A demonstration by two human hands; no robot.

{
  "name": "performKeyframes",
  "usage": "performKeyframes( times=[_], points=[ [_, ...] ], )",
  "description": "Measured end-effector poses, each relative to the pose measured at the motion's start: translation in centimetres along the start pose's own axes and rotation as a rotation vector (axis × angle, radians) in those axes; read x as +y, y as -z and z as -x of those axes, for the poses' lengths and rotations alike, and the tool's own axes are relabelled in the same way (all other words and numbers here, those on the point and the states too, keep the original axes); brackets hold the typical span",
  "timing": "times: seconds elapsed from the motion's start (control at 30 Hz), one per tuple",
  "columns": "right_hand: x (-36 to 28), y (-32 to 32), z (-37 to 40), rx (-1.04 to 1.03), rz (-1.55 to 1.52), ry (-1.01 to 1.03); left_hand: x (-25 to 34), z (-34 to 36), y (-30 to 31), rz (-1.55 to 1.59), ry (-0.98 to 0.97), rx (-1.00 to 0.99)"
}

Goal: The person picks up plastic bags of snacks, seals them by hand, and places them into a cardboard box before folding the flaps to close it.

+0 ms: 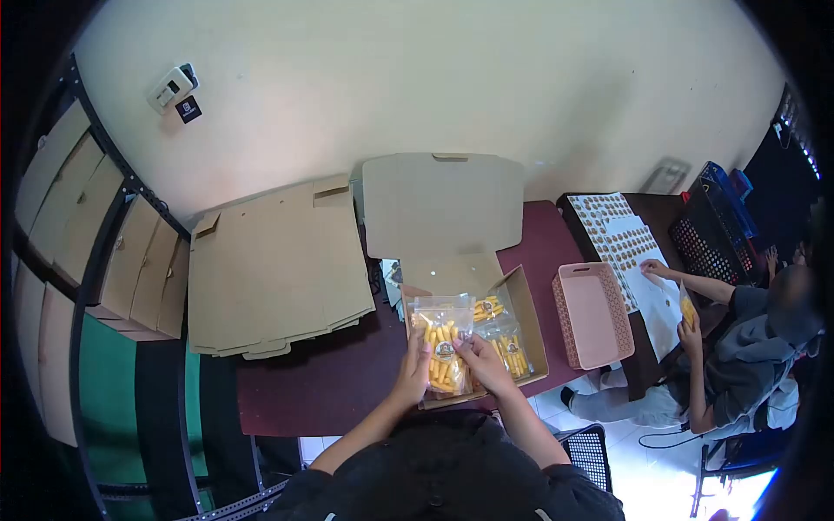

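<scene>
Between my two hands is a clear zip bag of yellow snack sticks point(447, 379) with a round label on its front. My left hand point(415, 372) grips the bag's left side, and my right hand point(485, 365) has its right side, thumb near the label. Below the bag is an open cardboard box point(532, 334), its lid point(443, 200) raised towards the wall. More packed snack bags point(512, 352) lie in the right part of the box. What lies under the held bag is hidden.
Flattened cardboard boxes point(278, 269) are stacked to the left on the dark red table point(304, 399). A pink basket point(595, 317) stands right of the box. Further right, a co-worker point(738, 347) holds another bag beside label sheets point(621, 239). Shelves with boxes point(143, 260) line the left.
</scene>
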State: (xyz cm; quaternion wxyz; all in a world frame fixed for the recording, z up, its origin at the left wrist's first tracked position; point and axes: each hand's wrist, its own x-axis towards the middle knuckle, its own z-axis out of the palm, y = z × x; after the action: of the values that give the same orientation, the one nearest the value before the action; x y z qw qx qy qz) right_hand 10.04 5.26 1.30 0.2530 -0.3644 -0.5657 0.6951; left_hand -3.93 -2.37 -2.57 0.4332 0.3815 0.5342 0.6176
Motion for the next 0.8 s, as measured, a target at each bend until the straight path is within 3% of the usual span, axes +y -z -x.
performKeyframes(
  times=[0.17, 0.27, 0.4, 0.5, 0.63, 0.8],
  points=[
    [0.4, -0.4, -0.3, 0.015, -0.044, 0.056, 0.7, -0.3, 0.4, -0.037, -0.027, -0.176],
    [0.2, -0.2, -0.2, 0.067, -0.251, -0.054, 2.0, -0.5, 0.6, -0.099, -0.016, -0.288],
    [0.3, 0.1, -0.3, 0.064, -0.220, -0.094, 0.9, -0.9, 0.6, -0.236, -0.057, -0.266],
    [-0.5, -0.5, -0.3, -0.010, -0.160, 0.029, 2.6, -0.2, 0.4, -0.284, -0.029, -0.205],
    [-0.3, -1.5, -0.8, -0.044, -0.160, 0.050, 0.6, 0.2, 1.4, -0.170, 0.050, -0.188],
    [1.5, -1.0, -1.1, -0.090, -0.354, -0.092, -0.5, 0.1, 2.0, -0.196, -0.012, -0.251]
  ],
)
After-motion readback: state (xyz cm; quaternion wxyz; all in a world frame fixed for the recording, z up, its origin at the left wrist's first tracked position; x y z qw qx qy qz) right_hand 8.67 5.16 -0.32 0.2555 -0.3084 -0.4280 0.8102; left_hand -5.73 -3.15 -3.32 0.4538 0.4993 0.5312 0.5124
